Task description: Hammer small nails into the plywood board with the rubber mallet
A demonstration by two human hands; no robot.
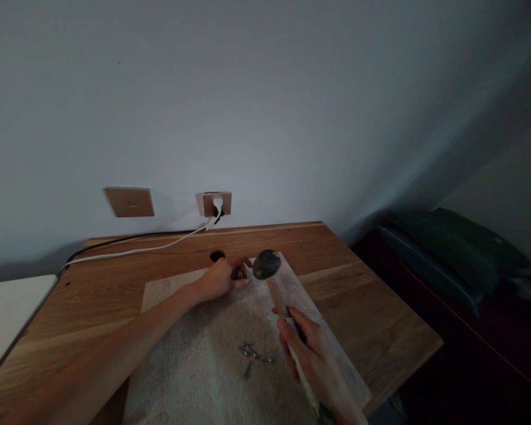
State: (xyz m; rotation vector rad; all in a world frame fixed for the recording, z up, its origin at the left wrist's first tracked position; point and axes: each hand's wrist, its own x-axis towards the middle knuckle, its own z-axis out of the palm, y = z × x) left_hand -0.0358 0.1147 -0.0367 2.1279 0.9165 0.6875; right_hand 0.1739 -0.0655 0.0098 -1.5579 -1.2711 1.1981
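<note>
My right hand [312,357] is wrapped round the wooden handle of a hammer [272,274], whose dark metal head hangs just above the far part of a pale worn board [194,354]. My left hand [223,277] rests on that board right beside the hammer head, fingers pinched together on something too small to make out. Several loose nails [253,353] lie on the board between my hands.
The board lies on a wooden desk [363,307] against a white wall. A cable hole [216,255] is in the desk behind my left hand. White and black cables [159,245] run to a wall socket [215,203]. Dark cushions [451,248] lie at the right.
</note>
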